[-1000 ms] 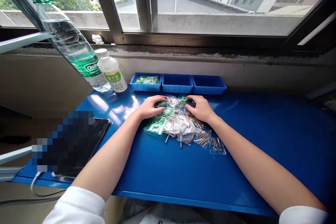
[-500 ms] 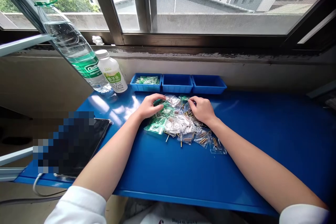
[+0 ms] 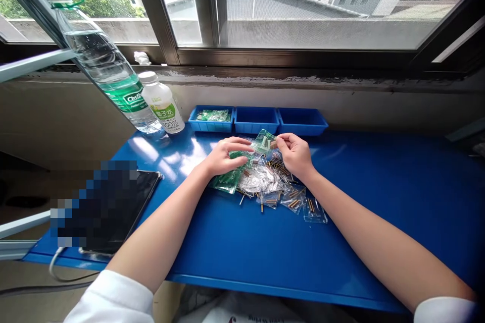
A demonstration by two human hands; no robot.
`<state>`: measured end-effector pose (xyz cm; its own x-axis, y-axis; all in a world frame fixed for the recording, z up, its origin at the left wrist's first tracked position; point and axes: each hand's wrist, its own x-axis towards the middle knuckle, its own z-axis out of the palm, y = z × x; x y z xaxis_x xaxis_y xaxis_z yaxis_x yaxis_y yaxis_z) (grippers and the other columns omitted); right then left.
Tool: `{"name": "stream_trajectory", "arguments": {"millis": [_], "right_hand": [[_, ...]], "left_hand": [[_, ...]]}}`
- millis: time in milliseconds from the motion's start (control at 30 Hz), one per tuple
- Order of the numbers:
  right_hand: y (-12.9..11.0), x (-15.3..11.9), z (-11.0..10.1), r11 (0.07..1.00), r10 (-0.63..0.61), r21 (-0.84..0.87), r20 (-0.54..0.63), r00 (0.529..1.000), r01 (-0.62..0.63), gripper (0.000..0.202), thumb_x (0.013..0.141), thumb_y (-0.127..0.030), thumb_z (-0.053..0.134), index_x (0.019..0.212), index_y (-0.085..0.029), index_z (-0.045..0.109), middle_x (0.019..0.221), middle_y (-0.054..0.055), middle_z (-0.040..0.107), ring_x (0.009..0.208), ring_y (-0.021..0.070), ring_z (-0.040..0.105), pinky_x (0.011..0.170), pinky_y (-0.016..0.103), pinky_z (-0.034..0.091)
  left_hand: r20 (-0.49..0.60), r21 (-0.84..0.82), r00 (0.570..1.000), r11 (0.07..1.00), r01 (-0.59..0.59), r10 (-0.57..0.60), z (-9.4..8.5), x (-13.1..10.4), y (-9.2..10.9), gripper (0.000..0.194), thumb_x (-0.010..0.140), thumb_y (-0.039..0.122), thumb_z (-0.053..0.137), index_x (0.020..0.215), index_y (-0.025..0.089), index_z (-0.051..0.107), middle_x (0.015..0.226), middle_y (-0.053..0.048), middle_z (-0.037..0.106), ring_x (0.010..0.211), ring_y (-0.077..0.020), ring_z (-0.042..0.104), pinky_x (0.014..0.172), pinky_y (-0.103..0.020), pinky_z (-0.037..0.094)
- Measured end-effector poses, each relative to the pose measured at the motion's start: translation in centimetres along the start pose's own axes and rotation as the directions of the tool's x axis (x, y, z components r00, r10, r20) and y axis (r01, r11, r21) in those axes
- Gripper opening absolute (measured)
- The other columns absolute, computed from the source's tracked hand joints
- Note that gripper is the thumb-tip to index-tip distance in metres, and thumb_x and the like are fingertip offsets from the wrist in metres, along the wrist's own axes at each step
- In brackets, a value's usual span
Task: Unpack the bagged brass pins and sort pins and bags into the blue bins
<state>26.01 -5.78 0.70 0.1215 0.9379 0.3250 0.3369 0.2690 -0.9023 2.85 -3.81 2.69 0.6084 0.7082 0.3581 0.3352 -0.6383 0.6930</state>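
Between the thumb and fingers of my right hand (image 3: 296, 154) is a small green-tinted plastic bag (image 3: 264, 142) with pale slender pieces inside, raised just above the pile. My left hand (image 3: 228, 155) is open, its fingers reaching toward that bag over the pile's left side; I cannot tell whether they touch it. Under both hands spreads a heap of clear plastic bags (image 3: 261, 177), loose metal pins and green bags (image 3: 228, 180). Small clear bags with copper-coloured pins (image 3: 293, 199) lie along the front of the heap.
Three blue bins stand in a row behind the heap; the left bin (image 3: 211, 127) holds green bags. At the left are a large water bottle (image 3: 113, 75), a white bottle (image 3: 162, 103) and a dark tablet (image 3: 109, 212) with a cable. A window runs along the back.
My right hand has lifted the green bag out of the heap's back edge. My left hand has moved right, toward that bag.
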Motion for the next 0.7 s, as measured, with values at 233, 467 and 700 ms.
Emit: {"name": "stream_trajectory", "arguments": {"millis": [233, 467, 700], "right_hand": [[-0.2, -0.5, 0.2, 0.999, -0.027, -0.044, 0.089, 0.996, 0.031, 0.031, 0.085, -0.049, 0.056, 0.084, -0.019, 0.063, 0.079, 0.007, 0.073, 0.072, 0.0198, 0.068, 0.061, 0.029, 0.049], [0.5, 0.5, -0.3, 0.997, 0.068, 0.044, -0.006, 0.998, -0.067, 0.029, 0.079, -0.046, 0.062, 0.084, -0.018, 0.065, 0.080, 0.007, 0.073, 0.079, 0.0214, 0.068, 0.073, 0.034, 0.052], [1.3, 1.1, -0.7, 0.989, 0.123, 0.094, -0.075, 0.990, -0.116, 0.029, 0.076, -0.045, 0.063, 0.084, -0.017, 0.065, 0.077, 0.007, 0.072, 0.078, 0.0207, 0.067, 0.075, 0.035, 0.052]], "left_hand": [[-0.021, 0.017, 1.000, 1.000, 0.011, -0.011, 0.9, 0.2, 0.5, 0.026, 0.078, 0.026, 0.060, 0.099, 0.020, 0.074, 0.107, -0.009, 0.070, 0.101, -0.0236, 0.064, 0.091, -0.038, 0.050], [-0.211, -0.011, 0.975, 0.998, 0.064, -0.065, -0.3, 0.1, -1.1, 0.029, 0.079, 0.030, 0.062, 0.104, 0.018, 0.069, 0.109, -0.009, 0.067, 0.099, -0.0216, 0.063, 0.089, -0.034, 0.050], [-0.585, -0.023, 0.797, 0.986, 0.166, -0.148, -2.4, -0.2, -5.0, 0.056, 0.073, 0.034, 0.066, 0.126, 0.019, 0.054, 0.128, -0.011, 0.054, 0.096, -0.0204, 0.061, 0.083, -0.034, 0.052]]}}
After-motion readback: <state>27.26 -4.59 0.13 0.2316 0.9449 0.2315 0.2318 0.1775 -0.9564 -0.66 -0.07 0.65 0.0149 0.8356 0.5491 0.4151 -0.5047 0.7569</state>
